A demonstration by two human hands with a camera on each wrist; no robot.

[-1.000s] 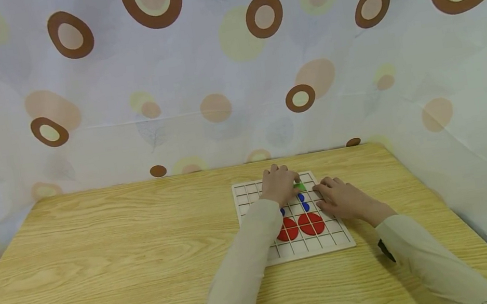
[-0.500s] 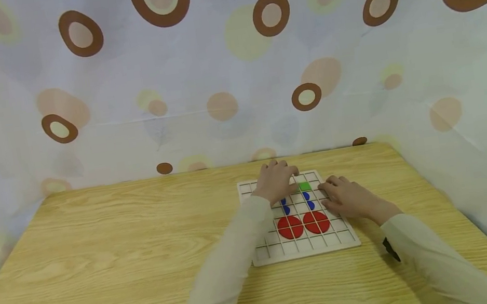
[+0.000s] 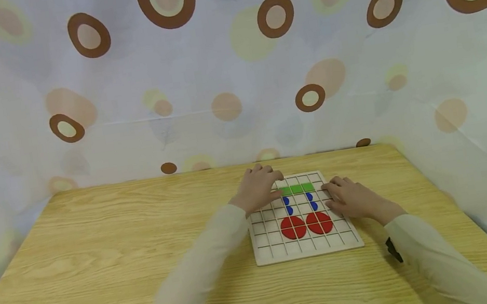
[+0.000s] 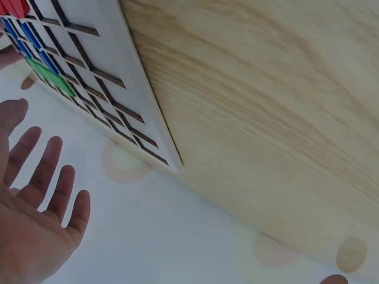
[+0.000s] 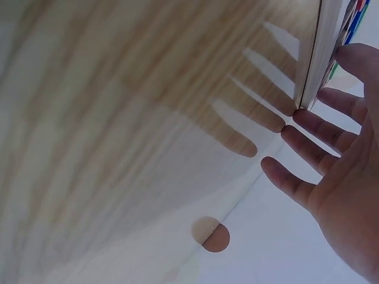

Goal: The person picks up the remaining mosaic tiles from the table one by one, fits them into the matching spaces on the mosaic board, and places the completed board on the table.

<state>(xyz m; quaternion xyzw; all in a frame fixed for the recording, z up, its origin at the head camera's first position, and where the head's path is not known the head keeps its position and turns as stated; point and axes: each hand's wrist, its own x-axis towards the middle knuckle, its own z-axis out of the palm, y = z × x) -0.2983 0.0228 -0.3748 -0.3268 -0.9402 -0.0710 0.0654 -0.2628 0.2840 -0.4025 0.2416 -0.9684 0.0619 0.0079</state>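
Observation:
A white square grid board (image 3: 286, 249) lies on the table, seen also in the left wrist view. Set in its cells are two red circles (image 3: 293, 227) cut by grid lines, small blue half-round pieces (image 3: 289, 211) in two columns, and a green strip (image 3: 296, 189) near the far side. My left hand (image 3: 257, 187) hovers over the board's far left part with fingers spread and nothing held; its thumb overlaps the strip's left end in the head view. My right hand (image 3: 355, 199) is at the board's right edge, fingers extended, thumb and index fingertips right at the rim.
The board stands on a wide wooden table (image 3: 112, 255), right of its middle. A patterned cloth (image 3: 194, 75) hangs behind the far edge and along both sides. A dark strap item (image 3: 393, 250) shows under the right sleeve.
My left hand has moved left, off the green and blue pieces, so the whole green strip shows. My right hand has stayed at the board's right edge. The head view has shifted slightly.

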